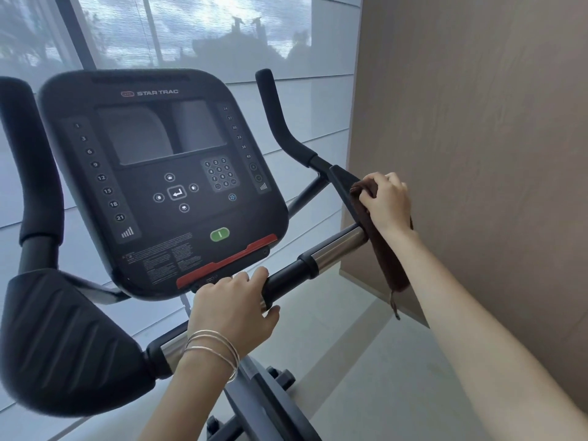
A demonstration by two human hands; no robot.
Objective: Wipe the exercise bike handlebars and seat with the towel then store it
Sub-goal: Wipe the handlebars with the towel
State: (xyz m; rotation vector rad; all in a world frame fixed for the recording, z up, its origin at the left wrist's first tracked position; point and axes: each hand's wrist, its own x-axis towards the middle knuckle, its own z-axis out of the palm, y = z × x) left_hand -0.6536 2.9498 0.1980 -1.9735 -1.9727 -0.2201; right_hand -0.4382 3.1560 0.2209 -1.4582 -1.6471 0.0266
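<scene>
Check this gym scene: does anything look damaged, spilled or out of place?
Nothing stands out. The right hand presses a dark brown towel on the black right handlebar; the left hand grips the crossbar.

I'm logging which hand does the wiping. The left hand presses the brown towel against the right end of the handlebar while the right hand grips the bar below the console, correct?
Not quite: the hands are swapped. In the head view the right hand presses the brown towel against the right end of the handlebar, and the left hand grips the bar below the console.
</scene>
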